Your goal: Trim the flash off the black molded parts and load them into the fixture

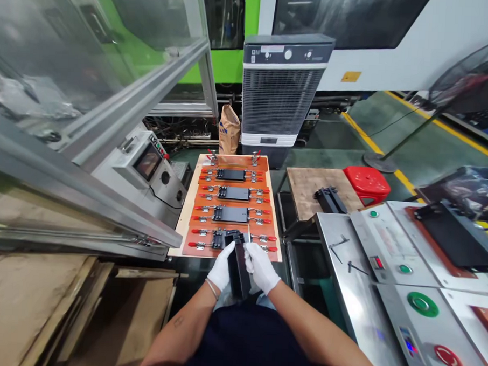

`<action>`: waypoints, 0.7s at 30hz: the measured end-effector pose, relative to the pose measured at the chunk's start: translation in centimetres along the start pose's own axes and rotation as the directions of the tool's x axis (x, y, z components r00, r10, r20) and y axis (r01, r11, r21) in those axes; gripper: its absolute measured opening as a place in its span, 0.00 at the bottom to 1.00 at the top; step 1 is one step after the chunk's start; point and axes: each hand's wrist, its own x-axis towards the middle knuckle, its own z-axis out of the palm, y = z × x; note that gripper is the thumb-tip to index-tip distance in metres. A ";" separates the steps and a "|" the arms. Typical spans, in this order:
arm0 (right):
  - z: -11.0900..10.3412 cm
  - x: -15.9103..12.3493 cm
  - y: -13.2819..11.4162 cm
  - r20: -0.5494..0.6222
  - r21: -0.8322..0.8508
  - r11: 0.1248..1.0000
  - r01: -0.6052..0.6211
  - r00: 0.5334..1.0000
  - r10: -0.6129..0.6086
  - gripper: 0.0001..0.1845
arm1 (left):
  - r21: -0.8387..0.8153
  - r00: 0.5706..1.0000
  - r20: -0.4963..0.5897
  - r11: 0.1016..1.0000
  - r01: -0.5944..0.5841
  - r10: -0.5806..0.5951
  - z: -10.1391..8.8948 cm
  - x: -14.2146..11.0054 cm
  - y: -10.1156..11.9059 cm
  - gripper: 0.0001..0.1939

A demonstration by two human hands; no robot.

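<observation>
My left hand (221, 271), in a white glove, is closed around the side of a long black plastic part (238, 272). The part is tilted, with its far end over the near edge of the fixture board (176, 251). Close against the part's right side, my gloved right hand (261, 267) is closed, its fingers pinched together. A thin pale sliver rises from those fingers; its kind cannot be made out. Beyond the hands, several flat black parts (231, 214) sit in rows between red-handled toggle clamps (262, 212). The nearest row (217, 239) is partly hidden by the held part.
To the right are a wooden-topped table (304, 180) with a black part (330, 200), a red stool (367, 184) and a metal bench (347, 279) with control buttons. An air cooler (282, 98) stands ahead. On the left are a framed enclosure (138, 103) and cardboard (25, 287).
</observation>
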 end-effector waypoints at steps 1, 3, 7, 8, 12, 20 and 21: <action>0.0 0.1 -0.2 -0.009 -0.004 1.000 -0.014 1.000 0.014 0.29 | -0.010 1.000 -0.001 1.000 -0.001 0.001 0.3 0.0 0.0 0.09; 0.0 0.3 -0.6 -0.007 -0.011 0.999 -0.037 0.999 0.037 0.31 | -0.022 1.000 0.017 1.000 -0.009 0.009 0.7 -0.1 0.0 0.07; -0.2 0.9 -1.4 0.021 -0.013 0.999 -0.053 0.998 0.053 0.32 | -0.023 0.991 0.131 0.999 0.031 -0.027 1.0 -0.7 0.8 0.09; -0.3 1.0 -1.6 0.017 -0.012 0.999 -0.048 0.999 0.048 0.32 | -0.015 0.986 0.163 0.999 0.043 -0.040 1.0 -0.9 1.1 0.10; -0.6 1.3 -2.8 -0.053 -0.019 1.000 0.006 0.999 -0.007 0.32 | 0.026 0.981 0.186 0.999 0.047 -0.051 0.8 -1.6 2.1 0.13; 0.1 1.5 -4.7 -0.101 -0.072 0.996 0.052 0.993 -0.059 0.28 | 0.032 0.989 0.145 0.999 0.024 -0.029 1.0 -1.3 1.8 0.11; 0.1 1.5 -4.9 -0.101 -0.075 0.996 0.054 0.993 -0.061 0.27 | 0.039 0.988 0.151 0.999 0.036 -0.042 0.9 -1.3 1.9 0.13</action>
